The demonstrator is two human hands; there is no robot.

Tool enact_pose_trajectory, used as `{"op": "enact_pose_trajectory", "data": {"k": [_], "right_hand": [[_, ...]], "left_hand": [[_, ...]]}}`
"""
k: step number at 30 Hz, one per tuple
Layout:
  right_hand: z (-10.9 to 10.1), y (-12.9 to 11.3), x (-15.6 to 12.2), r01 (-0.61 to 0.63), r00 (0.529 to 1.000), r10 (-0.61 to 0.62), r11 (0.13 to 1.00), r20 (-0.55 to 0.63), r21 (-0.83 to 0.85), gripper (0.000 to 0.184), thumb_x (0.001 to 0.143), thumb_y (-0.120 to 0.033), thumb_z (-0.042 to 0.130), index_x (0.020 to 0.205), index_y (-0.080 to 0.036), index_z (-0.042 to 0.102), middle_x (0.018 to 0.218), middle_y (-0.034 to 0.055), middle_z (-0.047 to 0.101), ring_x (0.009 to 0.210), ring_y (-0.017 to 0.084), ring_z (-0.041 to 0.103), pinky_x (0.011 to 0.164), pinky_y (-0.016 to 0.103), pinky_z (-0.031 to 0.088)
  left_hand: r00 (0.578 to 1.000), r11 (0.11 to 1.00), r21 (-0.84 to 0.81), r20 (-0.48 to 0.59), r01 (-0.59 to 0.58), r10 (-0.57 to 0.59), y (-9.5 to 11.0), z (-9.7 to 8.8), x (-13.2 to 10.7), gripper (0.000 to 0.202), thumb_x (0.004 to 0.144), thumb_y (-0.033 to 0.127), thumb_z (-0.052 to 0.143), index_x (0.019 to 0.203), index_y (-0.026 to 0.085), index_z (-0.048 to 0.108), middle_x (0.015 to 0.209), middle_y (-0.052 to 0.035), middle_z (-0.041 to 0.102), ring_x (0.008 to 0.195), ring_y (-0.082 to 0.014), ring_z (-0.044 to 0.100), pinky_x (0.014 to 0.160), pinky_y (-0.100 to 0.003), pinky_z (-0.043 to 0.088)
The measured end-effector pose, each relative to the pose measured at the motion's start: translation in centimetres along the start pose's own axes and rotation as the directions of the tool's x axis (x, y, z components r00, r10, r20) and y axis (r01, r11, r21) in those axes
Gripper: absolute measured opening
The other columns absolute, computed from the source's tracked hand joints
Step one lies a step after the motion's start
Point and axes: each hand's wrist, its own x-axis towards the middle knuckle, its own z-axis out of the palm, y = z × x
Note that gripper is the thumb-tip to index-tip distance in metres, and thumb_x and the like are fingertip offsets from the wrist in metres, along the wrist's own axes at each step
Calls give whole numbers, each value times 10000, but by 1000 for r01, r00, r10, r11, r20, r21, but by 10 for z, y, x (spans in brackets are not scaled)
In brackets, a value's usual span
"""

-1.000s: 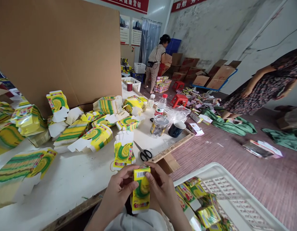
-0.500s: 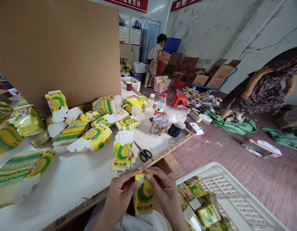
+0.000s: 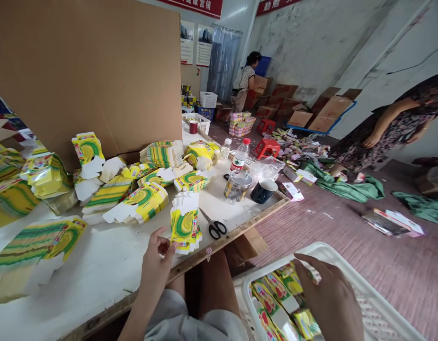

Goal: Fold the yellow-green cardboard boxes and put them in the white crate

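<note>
My left hand [image 3: 158,258] is at the near left corner of a small stack of flat yellow-and-green cartons [image 3: 185,222] on the table. Its fingers are apart and partly curled, with the thumb tip at the stack's edge; no carton shows in its grip. Over a white plastic basket [image 3: 320,248] on the right, my right hand [image 3: 327,296] hangs with fingers spread, and its palm side is hidden. Filled yellow-green boxes [image 3: 275,293] lie inside the basket, some covered by that hand. Black-handled scissors [image 3: 217,229] rest beside the carton stack.
More carton bundles [image 3: 144,201] spread over the white table [image 3: 108,255], before a large cardboard sheet [image 3: 87,71]. A dark mug [image 3: 263,190], a clear jar [image 3: 236,184] and a bottle [image 3: 241,154] stand near the edge. Two people are farther off, among boxes and floor litter.
My hands have parted. The yellow box they held together is out of them; my left hand has moved to the carton stack, my right hand over the basket.
</note>
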Motion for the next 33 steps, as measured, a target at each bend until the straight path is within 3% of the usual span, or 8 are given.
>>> {"op": "enact_pose_trajectory", "data": {"k": [3, 6, 11, 16, 19, 22, 26, 33], "right_hand": [[7, -1, -4, 15, 999, -22, 987, 43, 163, 506, 811, -639, 531, 908, -218, 795, 852, 117, 715, 553, 227, 604, 543, 360, 477], [17, -37, -18, -53, 975, -56, 882, 214, 468, 439, 835, -606, 612, 930, -208, 769, 817, 89, 757, 571, 206, 637, 554, 312, 519], [39, -112, -47, -285, 903, -176, 440, 393, 852, 433, 813, -566, 723, 1042, -199, 713, 921, 113, 803, 800, 247, 745, 687, 316, 592], [53, -124, -59, -405, 896, -116, 183, 428, 896, 371, 740, -490, 846, 906, -216, 659, 750, 41, 782, 688, 192, 721, 645, 267, 570], [55, -117, -62, -454, 873, -126, 140, 471, 880, 336, 738, -464, 859, 860, -205, 682, 748, 37, 776, 678, 172, 705, 641, 248, 554], [55, -117, -69, -519, 829, -167, 128, 534, 845, 304, 741, -448, 859, 812, -188, 717, 780, 52, 776, 723, 182, 707, 676, 265, 556], [57, -122, -74, -591, 771, -218, 107, 599, 800, 270, 756, -424, 851, 809, -191, 725, 786, 48, 767, 734, 191, 703, 702, 295, 560], [63, -120, -75, -515, 791, -265, 196, 551, 834, 327, 754, -494, 829, 862, -195, 751, 918, 88, 781, 819, 236, 717, 726, 335, 578]], "left_hand": [[1000, 998, -60, 18, 20, -19, 8, -2, -3, 457, 792, 458, 690, 1128, 151, 651, 707, 5, 648, 661, -209, 628, 667, -334, 533], [999, 990, -134, 40, 33, -28, 21, -3, -11, 405, 818, 474, 677, 1076, 162, 683, 820, -40, 705, 783, -218, 670, 760, -328, 555], [983, 932, -356, 183, 61, 5, 47, 9, -40, 226, 795, 384, 766, 893, 188, 713, 782, -20, 695, 751, -176, 639, 718, -244, 550], [955, 879, -455, 297, 143, -2, 62, 16, -55, 161, 812, 330, 777, 778, 191, 702, 745, -16, 716, 720, -158, 645, 684, -208, 527], [918, 819, -529, 396, 223, 6, 62, 13, -49, 195, 831, 358, 767, 930, 192, 746, 894, -64, 776, 814, -201, 702, 758, -259, 557], [846, 737, -593, 530, 324, 54, 60, 10, -44, 392, 818, 451, 768, 1117, 198, 754, 1022, -124, 794, 962, -285, 727, 880, -368, 565], [754, 642, -598, 655, 479, 48, 60, 9, -47, 481, 746, 573, 787, 1079, 225, 797, 1034, -144, 810, 1054, -342, 718, 953, -453, 544], [765, 608, -624, 643, 491, 42, 59, 11, -46, 425, 745, 497, 821, 1072, 226, 804, 1049, -135, 812, 1043, -337, 727, 927, -437, 564]]}}
